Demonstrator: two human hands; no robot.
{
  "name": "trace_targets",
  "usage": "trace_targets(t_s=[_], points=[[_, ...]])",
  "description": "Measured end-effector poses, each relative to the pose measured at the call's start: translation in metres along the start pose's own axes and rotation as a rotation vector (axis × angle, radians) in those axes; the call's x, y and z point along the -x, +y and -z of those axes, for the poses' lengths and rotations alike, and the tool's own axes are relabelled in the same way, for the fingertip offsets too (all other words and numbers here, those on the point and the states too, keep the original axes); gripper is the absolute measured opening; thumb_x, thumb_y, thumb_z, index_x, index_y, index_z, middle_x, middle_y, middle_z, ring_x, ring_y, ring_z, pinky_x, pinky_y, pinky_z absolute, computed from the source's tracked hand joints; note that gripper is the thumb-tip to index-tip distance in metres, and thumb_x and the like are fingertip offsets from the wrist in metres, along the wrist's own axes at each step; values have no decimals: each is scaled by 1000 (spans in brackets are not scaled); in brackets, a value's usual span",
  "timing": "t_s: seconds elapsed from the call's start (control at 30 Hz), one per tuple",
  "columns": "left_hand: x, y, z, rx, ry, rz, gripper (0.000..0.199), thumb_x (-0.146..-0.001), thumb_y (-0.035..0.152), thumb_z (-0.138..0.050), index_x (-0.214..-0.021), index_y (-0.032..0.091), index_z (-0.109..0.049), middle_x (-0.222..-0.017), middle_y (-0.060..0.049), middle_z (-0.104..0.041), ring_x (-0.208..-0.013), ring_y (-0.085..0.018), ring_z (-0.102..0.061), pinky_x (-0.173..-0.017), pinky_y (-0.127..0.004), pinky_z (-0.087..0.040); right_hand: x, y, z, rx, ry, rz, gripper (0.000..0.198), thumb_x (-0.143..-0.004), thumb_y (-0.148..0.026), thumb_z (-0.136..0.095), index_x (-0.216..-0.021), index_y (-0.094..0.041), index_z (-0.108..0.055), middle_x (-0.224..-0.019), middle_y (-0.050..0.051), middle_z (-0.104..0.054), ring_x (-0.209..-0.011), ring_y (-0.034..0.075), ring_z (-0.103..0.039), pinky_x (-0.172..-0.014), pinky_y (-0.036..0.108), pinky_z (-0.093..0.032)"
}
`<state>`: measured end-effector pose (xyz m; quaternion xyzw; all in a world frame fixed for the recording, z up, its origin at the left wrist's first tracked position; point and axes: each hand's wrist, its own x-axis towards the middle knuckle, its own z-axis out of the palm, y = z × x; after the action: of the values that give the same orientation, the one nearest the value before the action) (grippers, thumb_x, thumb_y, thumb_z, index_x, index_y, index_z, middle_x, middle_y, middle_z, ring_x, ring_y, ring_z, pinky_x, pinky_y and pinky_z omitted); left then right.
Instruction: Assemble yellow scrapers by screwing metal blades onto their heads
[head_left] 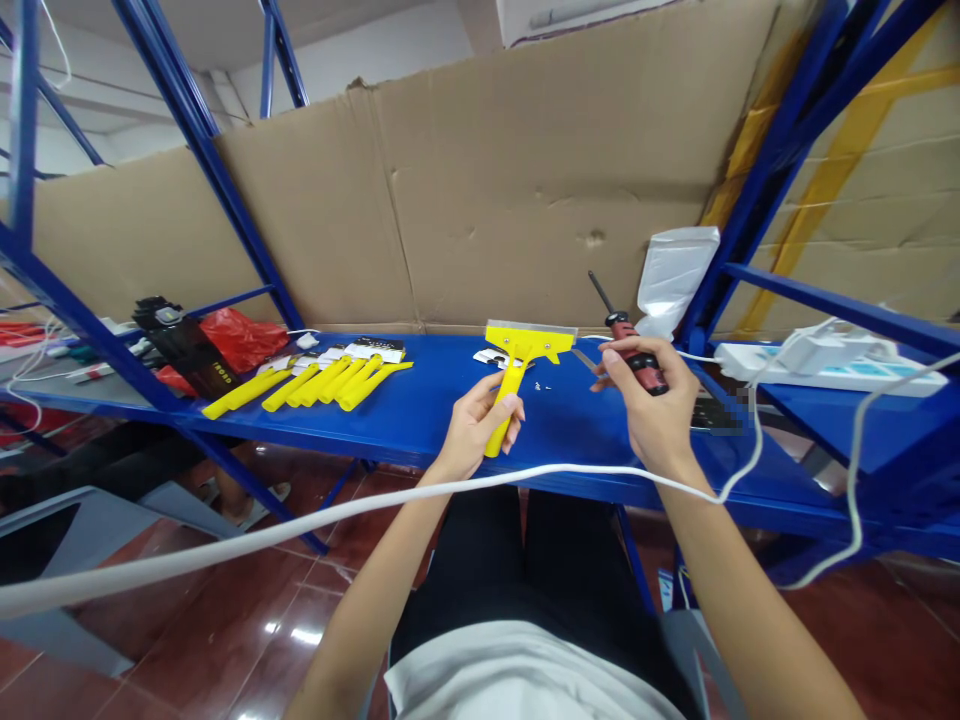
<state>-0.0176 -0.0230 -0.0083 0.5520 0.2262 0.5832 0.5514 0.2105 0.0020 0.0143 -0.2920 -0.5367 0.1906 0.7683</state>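
My left hand [474,428] is closed around the handle of a yellow scraper [519,346], which stands head up over the blue table. A thin, pale strip runs along the scraper's top edge, and two screw heads show on its face. In my right hand [664,412] is a screwdriver [649,374] with a red and black handle, its shaft pointing up and left. A thin flat strip [585,358] sticks out by the right fingertips; I cannot tell exactly what it is. Small bits, perhaps screws [541,387], lie on the table beside the scraper.
Several yellow scrapers [322,385] lie in a row at left, beside a black box [199,355] and red plastic bag [240,335]. A white cable [420,492] crosses before my arms. At right are a power strip [847,370] and clear bag [677,275]. Cardboard [525,180] stands behind.
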Motion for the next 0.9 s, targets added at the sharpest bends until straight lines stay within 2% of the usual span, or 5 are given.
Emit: trace_targets(t_s=[0.13, 0.23, 0.43, 0.53, 0.9], points=[[-1, 4, -1, 55, -26, 36, 64, -99, 61, -84, -143, 16, -70, -87, -1, -70, -52, -9, -57, -41, -22, -41, 1, 2, 2, 27, -32, 7, 19, -93, -41, -92, -99, -26, -82, -98, 1, -79, -76, 20, -77, -58, 32, -65], [0, 6, 1, 142, -43, 68, 65, -102, 63, -80, -145, 16, -68, -80, 2, -63, -47, -7, -48, -38, -20, -36, 1, 3, 2, 47, -46, 13, 19, -94, -42, -92, -101, -26, -82, -96, 1, -79, -74, 20, -76, -59, 33, -64], [0, 9, 6, 213, -45, 124, 48, -101, 53, -86, -131, 22, -66, -70, 10, -51, -41, -4, -35, -36, -14, -29, 3, -7, 1, 117, -105, 13, 19, -96, -42, -90, -102, -26, -81, -87, 1, -78, -64, 18, -74, -61, 34, -63], [0, 10, 7, 226, -37, 122, 45, -100, 55, -86, -123, 21, -66, -69, 10, -54, -40, -4, -36, -35, -14, -29, 4, -12, 0, 138, -119, 3, 19, -97, -43, -89, -101, -26, -80, -84, 0, -78, -61, 18, -73, -61, 33, -63], [-4, 7, 8, 239, -62, 117, 55, -105, 60, -78, -130, 10, -75, -73, 4, -61, -42, -5, -44, -38, -18, -36, 5, -12, 2, 153, -187, -19, 25, -104, -51, -82, -108, -27, -81, -83, 0, -77, -59, 16, -72, -63, 33, -61]])
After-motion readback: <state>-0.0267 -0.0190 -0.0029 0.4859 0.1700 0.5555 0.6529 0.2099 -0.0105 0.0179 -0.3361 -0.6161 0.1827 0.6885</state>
